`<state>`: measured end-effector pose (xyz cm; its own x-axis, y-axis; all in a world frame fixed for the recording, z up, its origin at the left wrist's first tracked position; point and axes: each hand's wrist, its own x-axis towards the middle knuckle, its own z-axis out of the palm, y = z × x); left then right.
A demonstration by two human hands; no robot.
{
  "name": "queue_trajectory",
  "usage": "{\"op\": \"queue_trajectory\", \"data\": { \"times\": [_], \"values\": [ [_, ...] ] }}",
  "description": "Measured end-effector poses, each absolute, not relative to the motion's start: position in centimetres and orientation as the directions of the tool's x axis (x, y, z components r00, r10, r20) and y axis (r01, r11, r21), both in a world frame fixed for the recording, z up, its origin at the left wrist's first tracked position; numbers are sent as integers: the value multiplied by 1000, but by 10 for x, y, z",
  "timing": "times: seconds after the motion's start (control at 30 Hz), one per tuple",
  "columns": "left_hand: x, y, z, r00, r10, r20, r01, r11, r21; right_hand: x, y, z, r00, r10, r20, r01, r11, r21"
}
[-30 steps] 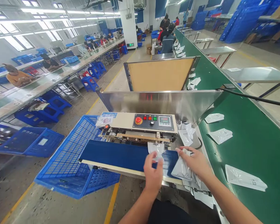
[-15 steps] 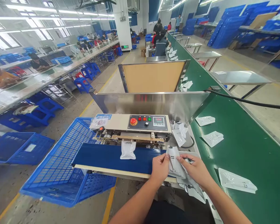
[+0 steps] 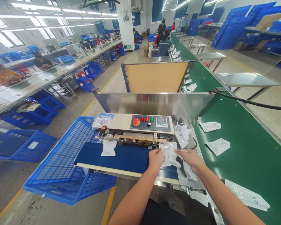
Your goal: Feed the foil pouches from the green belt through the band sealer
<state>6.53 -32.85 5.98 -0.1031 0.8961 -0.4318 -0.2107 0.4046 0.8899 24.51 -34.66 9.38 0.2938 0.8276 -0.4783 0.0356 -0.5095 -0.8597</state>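
A white plastic pouch (image 3: 170,156) is stretched between my hands, its top edge at the right end of the band sealer (image 3: 117,122). My left hand (image 3: 155,161) pinches the pouch's left edge above the blue belt (image 3: 131,159). On the opposite edge, the fingers of my right hand (image 3: 189,158) are closed. Another white pouch (image 3: 109,148) hangs from the sealer farther left, over the belt. More pouches (image 3: 189,172) lie partly hidden under my right hand, and a small pile (image 3: 183,136) rests beside the sealer.
To the right runs a green conveyor (image 3: 239,168) carrying scattered white pouches (image 3: 217,146). A blue basket (image 3: 53,165) stands below the belt's left end. Behind the sealer rises a metal panel (image 3: 154,103). People sit at the long bench (image 3: 46,78) and farther ahead.
My hands have brought the pouch up to the sealer's right end and turned it more upright and flat. The pouch in the sealer has travelled left. The view has shifted slightly.
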Motion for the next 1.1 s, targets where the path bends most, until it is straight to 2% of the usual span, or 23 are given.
{"op": "queue_trajectory", "data": {
  "times": [0.1, 0.2, 0.23, 0.3, 0.37, 0.43, 0.53, 0.67, 0.8, 0.87, 0.97, 1.1],
  "values": [
    [32, -333, 70, -194, 906, -377, -199, 340, 919, 229, -347, 109, 228, 802, -551, -76, -550, -832],
    [3, -354, 82, -425, 895, -132, -53, 121, 991, 219, -359, 122, 255, 781, -570, -177, -541, -822],
    [-1, -364, 86, -433, 900, -47, 16, 60, 998, 214, -364, 126, 277, 785, -554, -182, -523, -833],
    [2, -385, 90, -242, 970, 9, 89, 12, 996, 204, -374, 130, 315, 810, -495, -148, -473, -868],
    [16, -399, 92, 45, 999, -30, 89, 26, 996, 194, -380, 132, 311, 842, -441, -144, -417, -897],
    [34, -403, 94, 141, 989, -44, 81, 33, 996, 189, -383, 132, 299, 863, -408, -247, -343, -906],
    [51, -395, 97, 62, 998, -30, 35, 28, 999, 197, -389, 126, 333, 867, -370, -377, -237, -895],
    [57, -386, 99, 119, 991, -55, 18, 54, 998, 217, -403, 115, 286, 887, -364, -170, -327, -930],
    [64, -381, 95, 120, 992, -39, 97, 27, 995, 228, -413, 102, 291, 911, -293, -65, -287, -956],
    [70, -375, 90, 46, 991, -123, 109, 117, 987, 235, -411, 94, 350, 886, -304, -60, -303, -951],
    [81, -361, 77, -66, 953, -296, 83, 301, 950, 247, -402, 85, 422, 806, -415, -130, -399, -908],
    [88, -344, 59, -125, 914, -386, 11, 390, 921, 249, -381, 83, 392, 785, -480, -201, -436, -877]
  ]
}}
